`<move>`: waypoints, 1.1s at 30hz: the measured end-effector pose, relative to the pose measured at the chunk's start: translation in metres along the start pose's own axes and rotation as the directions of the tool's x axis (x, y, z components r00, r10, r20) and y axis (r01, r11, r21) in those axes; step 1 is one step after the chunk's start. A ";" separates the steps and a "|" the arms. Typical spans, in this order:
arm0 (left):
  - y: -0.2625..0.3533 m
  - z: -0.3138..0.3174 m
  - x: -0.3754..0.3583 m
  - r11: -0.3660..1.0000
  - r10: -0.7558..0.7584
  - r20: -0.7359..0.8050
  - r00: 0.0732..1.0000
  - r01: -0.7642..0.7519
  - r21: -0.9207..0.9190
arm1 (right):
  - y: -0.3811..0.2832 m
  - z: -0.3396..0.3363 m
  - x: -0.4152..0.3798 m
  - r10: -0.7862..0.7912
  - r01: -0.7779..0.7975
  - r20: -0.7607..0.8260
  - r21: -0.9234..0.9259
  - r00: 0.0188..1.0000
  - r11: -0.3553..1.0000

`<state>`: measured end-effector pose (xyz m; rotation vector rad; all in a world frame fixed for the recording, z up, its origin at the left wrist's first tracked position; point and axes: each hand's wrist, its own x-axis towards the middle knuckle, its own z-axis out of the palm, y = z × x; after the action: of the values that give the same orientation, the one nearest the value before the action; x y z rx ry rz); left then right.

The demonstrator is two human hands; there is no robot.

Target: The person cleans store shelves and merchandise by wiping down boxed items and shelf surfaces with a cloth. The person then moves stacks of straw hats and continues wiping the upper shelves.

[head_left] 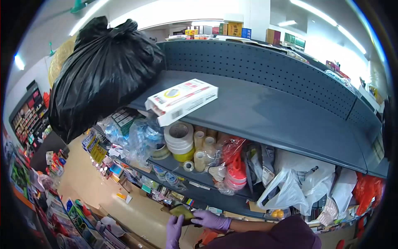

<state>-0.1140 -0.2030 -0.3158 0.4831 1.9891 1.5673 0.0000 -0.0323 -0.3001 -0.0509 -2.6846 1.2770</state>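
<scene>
Both hands wear purple gloves and are low in the head view, in front of the shelf unit. A folded olive-green cloth [181,212] is between them, its lower edge dark. My left hand [173,229] pinches the cloth's lower left side, fingers pointing up. From the right, my right hand [210,219] grips the cloth's right end. A white box [182,101] with red print lies above them on the grey top shelf [265,112], one end flap open.
A bulging black plastic bag [103,70] rests at the shelf's left end. The lower shelf holds tape rolls [179,135], red string [235,172] and white plastic bags [290,189]. A pegboard panel [248,62] backs the top shelf. Stocked racks [62,207] stand across the aisle floor [89,182].
</scene>
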 end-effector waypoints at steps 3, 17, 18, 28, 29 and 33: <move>0.064 0.006 0.019 0.974 0.198 -0.064 0.978 -0.204 -0.097 | 0.007 -0.026 -0.017 0.187 -0.130 -0.133 0.353 0.973 0.927; 0.412 -0.022 0.096 0.539 0.795 0.117 0.595 -0.783 0.311 | 0.008 -0.050 -0.081 0.211 -0.140 -0.078 0.525 0.974 0.840; 0.417 -0.020 0.090 0.602 0.710 0.264 0.653 -0.757 0.253 | 0.007 -0.048 -0.085 0.210 -0.153 -0.052 0.515 0.976 0.843; 0.380 -0.043 0.024 0.826 0.550 -0.111 0.828 -0.559 -0.076 | -0.019 -0.056 -0.095 0.199 -0.034 -0.251 0.538 0.947 0.842; 0.369 -0.053 0.015 0.835 0.486 -0.103 0.868 -0.496 -0.238 | -0.010 -0.048 -0.095 0.228 -0.060 -0.230 0.567 0.946 0.821; 0.306 -0.078 -0.017 0.676 0.313 0.027 0.950 -0.202 -0.708 | -0.028 -0.048 -0.079 0.231 -0.102 -0.153 0.578 0.961 0.809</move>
<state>-0.1672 -0.1957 -0.0038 0.5504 1.0933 2.2327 0.0869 -0.0211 -0.2592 -0.3374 -2.0547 1.9485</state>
